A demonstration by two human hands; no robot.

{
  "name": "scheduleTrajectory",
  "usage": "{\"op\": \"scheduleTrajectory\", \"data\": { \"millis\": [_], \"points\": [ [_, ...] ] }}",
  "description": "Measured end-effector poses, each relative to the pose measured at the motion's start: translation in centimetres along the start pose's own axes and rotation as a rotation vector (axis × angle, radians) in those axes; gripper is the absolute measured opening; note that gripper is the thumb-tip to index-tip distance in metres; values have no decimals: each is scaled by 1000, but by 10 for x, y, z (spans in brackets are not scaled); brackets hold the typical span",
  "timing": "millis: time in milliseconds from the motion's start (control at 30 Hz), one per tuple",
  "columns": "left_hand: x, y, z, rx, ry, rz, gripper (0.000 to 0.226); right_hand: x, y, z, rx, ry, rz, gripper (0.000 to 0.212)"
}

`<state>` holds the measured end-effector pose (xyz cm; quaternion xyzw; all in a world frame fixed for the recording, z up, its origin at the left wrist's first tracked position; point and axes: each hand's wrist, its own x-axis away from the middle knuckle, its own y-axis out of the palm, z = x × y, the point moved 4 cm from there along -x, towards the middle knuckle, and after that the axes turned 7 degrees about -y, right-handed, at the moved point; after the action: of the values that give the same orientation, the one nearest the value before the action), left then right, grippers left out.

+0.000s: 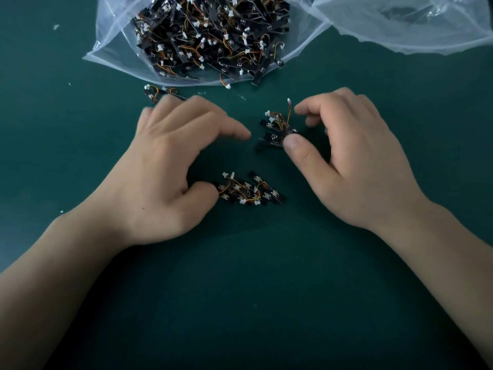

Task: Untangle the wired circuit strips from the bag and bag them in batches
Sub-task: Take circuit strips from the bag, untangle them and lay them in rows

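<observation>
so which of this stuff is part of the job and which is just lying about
Job: full bag, second bag, clump pinched in the right hand, pile by the left hand, loose strips.
Lying about: white scraps on the mat.

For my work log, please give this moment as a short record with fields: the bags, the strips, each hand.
surface: dark green table mat
source: full clear plastic bag, holding tangled black circuit strips with orange wires
spare: second clear plastic bag, upper right, contents unclear
right hand: pinches a small tangled clump of strips
left hand: fingers spread, thumb beside the laid-out pile of strips
loose: two strips near the full bag
</observation>
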<state>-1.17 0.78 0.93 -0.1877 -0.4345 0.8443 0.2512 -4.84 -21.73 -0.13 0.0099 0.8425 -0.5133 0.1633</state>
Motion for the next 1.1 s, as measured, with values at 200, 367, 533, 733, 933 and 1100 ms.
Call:
{"op": "scheduleTrajectory", "data": {
  "millis": [200,367,533,733,933,1100],
  "points": [
    [-2,7,-2,-2,15,-27,36,-2,-1,-3,-44,-107,47,17],
    [-1,8,0,25,52,-48,28,0,0,-3,-41,-136,48,18],
    [1,8,3,7,97,-87,43,-1,2,-4,10,-198,22,17],
    [2,10,4,-31,93,-67,38,-1,2,-6,7,-213,42,8],
    [2,12,2,-19,87,-14,27,-1,-1,-9,-18,-239,103,11],
    [1,14,1,-16,96,10,29,-2,-6,-11,-58,-184,122,17]
  ]
}}
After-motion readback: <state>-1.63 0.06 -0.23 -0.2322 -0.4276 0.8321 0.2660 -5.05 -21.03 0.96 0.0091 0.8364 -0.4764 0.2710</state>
